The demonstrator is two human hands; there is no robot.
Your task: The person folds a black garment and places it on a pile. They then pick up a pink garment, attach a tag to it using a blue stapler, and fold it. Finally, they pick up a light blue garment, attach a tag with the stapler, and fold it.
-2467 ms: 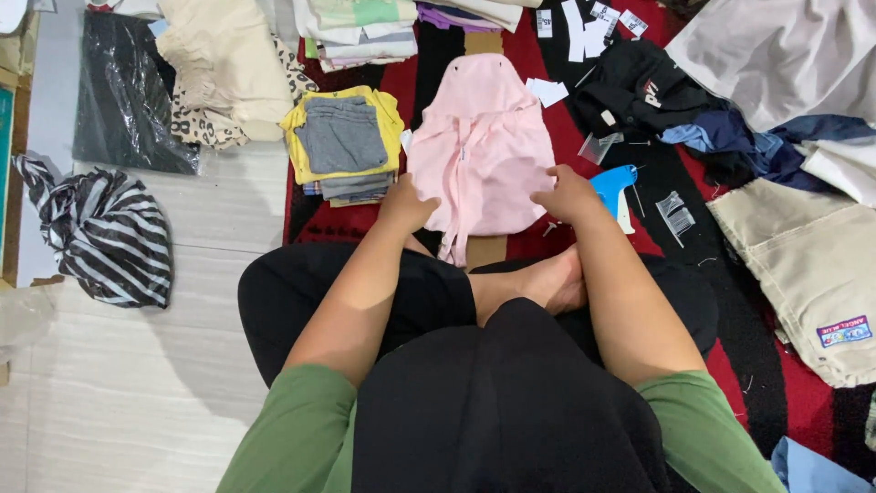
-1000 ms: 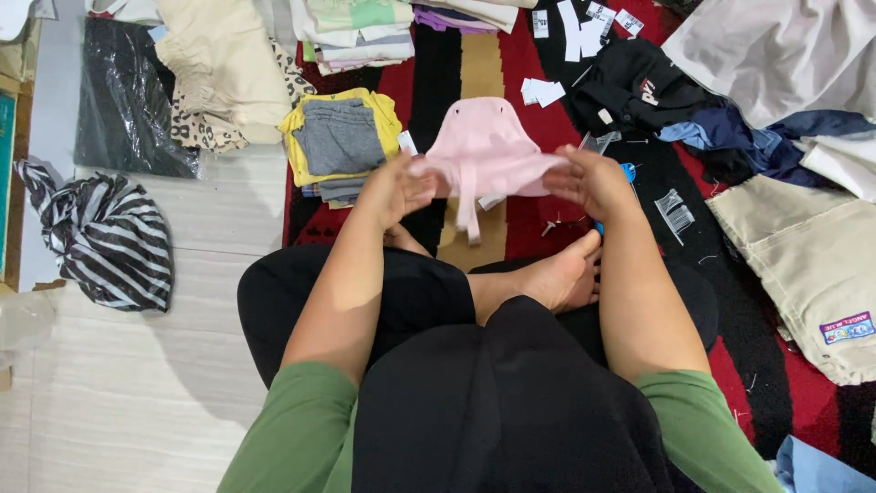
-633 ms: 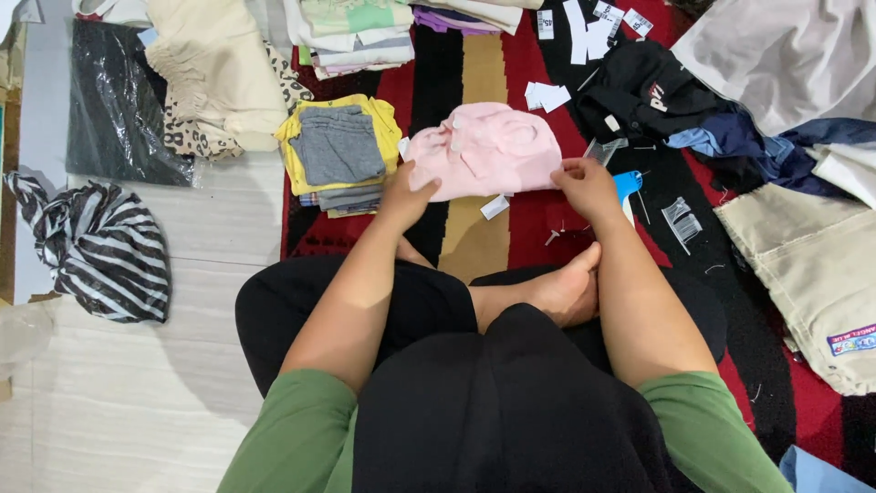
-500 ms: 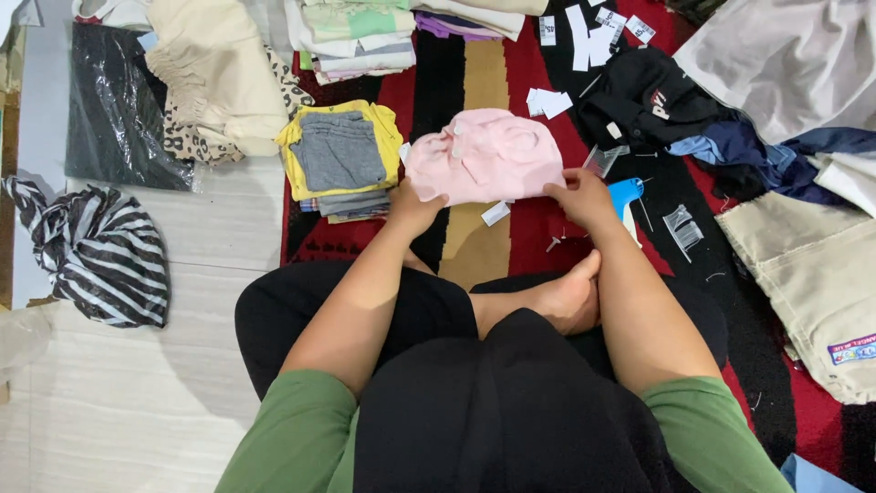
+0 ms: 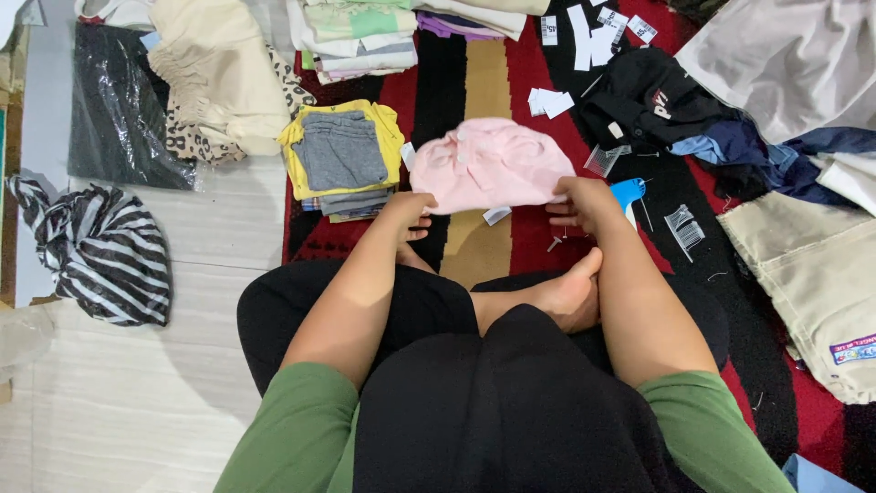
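A folded pink garment (image 5: 491, 162) is held just above the striped red, black and tan rug (image 5: 484, 82) in front of my crossed legs. My left hand (image 5: 408, 212) grips its lower left edge and my right hand (image 5: 584, 203) grips its lower right edge. A small white tag (image 5: 496, 215) hangs from the garment's bottom. My bare foot (image 5: 566, 297) rests under my right forearm.
A pile of folded grey and yellow clothes (image 5: 342, 155) lies left of the pink garment. A striped black and white bag (image 5: 100, 251) sits far left. Dark clothes (image 5: 657, 100), beige fabric (image 5: 812, 274), a blue tagging tool (image 5: 630, 194) and paper tags (image 5: 584, 27) lie to the right and behind.
The pink garment went from spread flat to folded into a compact bundle. Both hands lifted it and shifted it slightly left and away from me.
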